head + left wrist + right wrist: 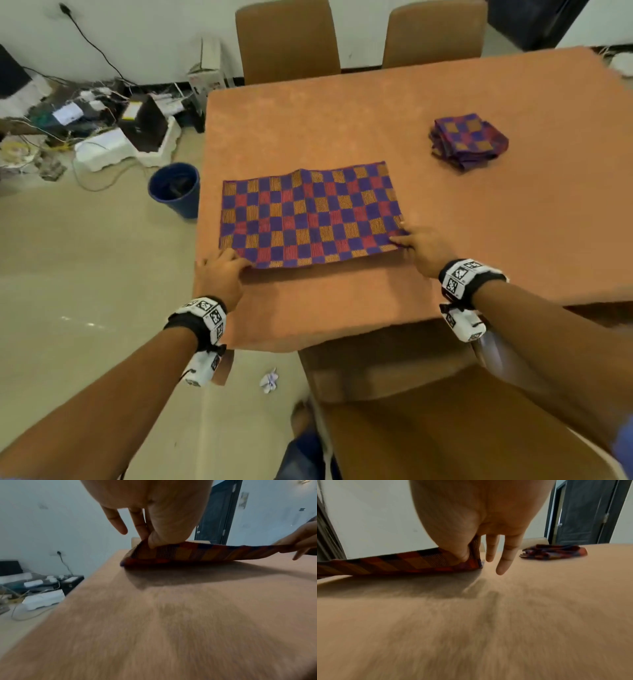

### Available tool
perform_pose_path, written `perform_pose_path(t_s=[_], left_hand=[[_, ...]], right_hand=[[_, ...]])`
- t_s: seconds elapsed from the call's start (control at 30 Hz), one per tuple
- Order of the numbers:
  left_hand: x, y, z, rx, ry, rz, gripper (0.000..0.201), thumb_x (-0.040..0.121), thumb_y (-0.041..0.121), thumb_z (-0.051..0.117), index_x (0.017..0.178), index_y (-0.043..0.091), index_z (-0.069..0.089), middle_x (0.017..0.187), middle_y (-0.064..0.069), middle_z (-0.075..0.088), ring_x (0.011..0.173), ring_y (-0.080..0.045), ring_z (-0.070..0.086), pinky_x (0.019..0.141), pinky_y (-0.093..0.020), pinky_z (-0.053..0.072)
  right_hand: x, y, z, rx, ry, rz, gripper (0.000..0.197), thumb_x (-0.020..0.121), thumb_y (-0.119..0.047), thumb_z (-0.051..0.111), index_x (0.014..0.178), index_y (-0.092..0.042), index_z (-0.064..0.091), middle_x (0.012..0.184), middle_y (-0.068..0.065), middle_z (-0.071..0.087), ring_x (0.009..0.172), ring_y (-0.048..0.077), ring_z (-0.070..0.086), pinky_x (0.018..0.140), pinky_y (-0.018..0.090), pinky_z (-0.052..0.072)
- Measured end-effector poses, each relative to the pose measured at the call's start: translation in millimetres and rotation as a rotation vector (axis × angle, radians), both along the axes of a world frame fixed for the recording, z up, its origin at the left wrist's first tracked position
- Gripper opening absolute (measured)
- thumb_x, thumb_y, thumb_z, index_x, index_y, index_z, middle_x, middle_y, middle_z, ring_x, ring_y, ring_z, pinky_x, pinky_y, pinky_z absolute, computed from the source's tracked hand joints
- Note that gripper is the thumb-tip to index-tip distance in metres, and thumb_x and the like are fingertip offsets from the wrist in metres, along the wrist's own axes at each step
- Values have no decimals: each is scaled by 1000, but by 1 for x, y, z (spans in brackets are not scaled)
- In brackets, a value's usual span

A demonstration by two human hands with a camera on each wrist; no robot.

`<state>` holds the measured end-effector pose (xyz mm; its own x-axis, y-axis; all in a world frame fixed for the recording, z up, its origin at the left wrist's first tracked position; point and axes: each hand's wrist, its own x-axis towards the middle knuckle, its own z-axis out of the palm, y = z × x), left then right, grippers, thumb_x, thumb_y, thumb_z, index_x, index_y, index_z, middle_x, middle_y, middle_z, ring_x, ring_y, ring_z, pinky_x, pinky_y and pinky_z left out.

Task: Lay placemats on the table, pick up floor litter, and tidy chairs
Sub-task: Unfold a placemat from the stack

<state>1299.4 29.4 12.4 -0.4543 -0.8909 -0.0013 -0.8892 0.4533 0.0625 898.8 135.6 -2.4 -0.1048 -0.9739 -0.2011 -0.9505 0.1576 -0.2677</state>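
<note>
Placemat (310,214) spread on table (479,212), near edge pinched at both corners: left hand (221,275) and right hand (423,248), thumb against fingers, other fingers loose (edge kept lifted, likely for squaring); folded stack (468,140) lies beyond placemat, right; litter (269,379) on floor below table.

Quick count: one placemat (310,214) is spread out near the table's (342,113) front edge, and one folded stack of placemats (468,140) sits toward the right edge, can't tell how many are in it. Three chairs: two at the far edge (287,41) (433,34), one at the near edge (445,428). One blue bin (175,189) and one crumpled paper scrap (269,379) are on the floor.
</note>
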Motion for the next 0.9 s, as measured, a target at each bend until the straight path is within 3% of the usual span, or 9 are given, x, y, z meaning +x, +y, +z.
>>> perform_pose_path(t_s=[0.17,0.3,0.43,0.53,0.63,0.77,0.83,0.9], left_hand=[[15,17,-22,68,-15,-69,40,66,-1,69,96,25,72,90,-1,65,90,-31,59,72,-41,39],[10,27,-17,41,22,-145,36,67,-1,69,95,21,73,88,-2,66,86,-32,59,70,-40,39],[14,42,-28,85,-71,-216,34,65,6,73,96,22,71,87,-1,65,82,-29,59,67,-39,39],[10,45,-24,135,-122,-156,30,68,15,68,97,22,68,93,0,65,88,-28,57,69,-38,38],[-7,43,-11,199,-151,-106,22,74,21,62,96,24,67,99,2,62,101,-26,52,77,-39,35],[-45,33,2,279,-160,-117,28,85,28,53,110,27,63,116,3,57,113,-24,45,92,-45,37],[-78,26,6,288,-176,-155,32,85,33,52,115,25,59,121,1,54,117,-25,44,95,-48,37],[-120,20,10,280,-179,-215,35,86,38,51,118,23,56,124,-1,51,122,-26,42,95,-50,37]], right_hand=[[8,36,-36,-13,0,-141,38,96,-14,50,134,-16,58,150,15,42,136,38,39,115,41,28],[5,57,-36,-31,16,-195,38,96,-13,49,133,-17,58,149,13,44,136,38,40,113,44,31],[8,75,-31,-7,40,-192,42,95,-12,47,136,-19,55,150,11,43,137,36,39,112,45,33],[6,80,-28,20,61,-177,46,94,-13,49,139,-23,52,152,7,41,139,32,38,113,43,33],[-2,77,-24,33,-11,-225,44,92,-11,49,133,-22,58,151,5,42,137,29,40,114,42,33],[-15,68,-11,-2,-99,-237,30,91,-6,53,111,-17,73,134,4,60,118,30,57,97,41,48],[-28,61,-4,-55,-91,-319,25,89,-7,55,99,-18,75,121,4,67,108,28,62,87,37,50],[-46,45,-1,-95,-102,-416,27,86,-6,53,97,-19,74,117,3,68,107,26,61,84,34,48]])
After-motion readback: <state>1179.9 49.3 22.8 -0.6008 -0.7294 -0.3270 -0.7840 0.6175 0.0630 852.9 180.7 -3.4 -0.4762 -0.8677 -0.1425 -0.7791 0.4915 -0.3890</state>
